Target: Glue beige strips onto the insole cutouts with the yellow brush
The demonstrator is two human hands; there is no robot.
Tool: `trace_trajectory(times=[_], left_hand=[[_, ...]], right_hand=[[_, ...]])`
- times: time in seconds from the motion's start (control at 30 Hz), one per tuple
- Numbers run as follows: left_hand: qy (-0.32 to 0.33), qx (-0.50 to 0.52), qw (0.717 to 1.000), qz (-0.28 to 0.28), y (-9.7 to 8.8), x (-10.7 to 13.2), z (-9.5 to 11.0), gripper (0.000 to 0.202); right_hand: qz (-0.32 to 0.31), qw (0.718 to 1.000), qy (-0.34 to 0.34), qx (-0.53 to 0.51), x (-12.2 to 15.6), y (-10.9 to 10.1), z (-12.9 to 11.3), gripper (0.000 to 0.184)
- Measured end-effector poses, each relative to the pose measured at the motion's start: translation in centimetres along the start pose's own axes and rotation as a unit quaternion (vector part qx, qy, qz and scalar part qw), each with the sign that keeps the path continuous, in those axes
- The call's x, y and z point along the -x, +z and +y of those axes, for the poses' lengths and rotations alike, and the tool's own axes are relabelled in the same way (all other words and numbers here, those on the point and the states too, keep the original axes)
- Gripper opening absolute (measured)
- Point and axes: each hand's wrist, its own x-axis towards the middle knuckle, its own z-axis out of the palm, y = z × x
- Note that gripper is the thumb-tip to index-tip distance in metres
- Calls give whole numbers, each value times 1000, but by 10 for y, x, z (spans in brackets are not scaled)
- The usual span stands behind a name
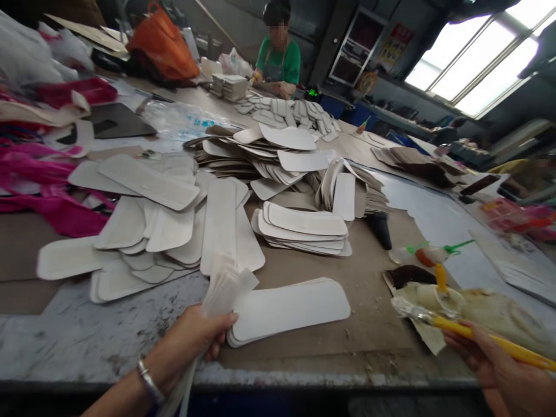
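Observation:
My left hand (204, 327) is closed round a bundle of thin, pale strips (223, 286). Its thumb lies at the left end of a small stack of white rounded pieces (291, 307) on brown board. At the right, my right hand (499, 362) grips a brush (454, 324) by its yellow handle. The brush's whitish bristles are beside a small glue-crusted pot (449, 301), from which another yellow handle sticks up. Beyond my left hand, loose white pieces (147, 231) lie in an overlapping heap, and a neater stack (304, 229) sits to their right.
Farther back are more piled pieces (260, 150) and a clear plastic bag (182, 119). Pink cloth (52, 191) lies at the left, below an orange bag (163, 46). Squeeze bottles (434, 253) lie beyond the pot. A co-worker in green (278, 63) is across the table.

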Motion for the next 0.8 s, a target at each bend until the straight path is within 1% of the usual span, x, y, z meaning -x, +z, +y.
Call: trace_trajectory(times=[0.03,0.1,0.13,0.23,0.27,0.33,0.4,0.47,0.67,0.8], left_hand=[[0,12,1000,-5,0,0,1,39],[-4,29,999,-15,-1,0,1,37],[-5,35,999,-21,-2,0,1,37],[-8,46,998,-36,-5,-1,-1,36],[-11,50,998,-39,-6,-1,-2,36],[-14,55,997,-43,-7,-1,-1,37],[-15,61,997,-48,-8,-1,-2,36],[-13,67,996,-55,-9,-1,-2,35],[-7,77,995,-69,-11,-3,-6,32],[-6,77,994,-71,-11,-4,-6,33]], right_hand=[[-20,998,47,-24,17,18,-3,26],[-59,993,89,-49,54,57,-5,37],[-102,988,108,-51,72,76,-4,39],[-231,966,108,-50,116,124,1,35],[-259,960,98,-49,126,136,3,34],[-290,953,76,-42,140,154,7,33],[-312,948,58,-26,147,164,8,33],[-327,944,42,-4,148,167,7,34],[-283,958,10,44,150,165,-6,34],[-302,953,-6,40,155,171,-9,33]])
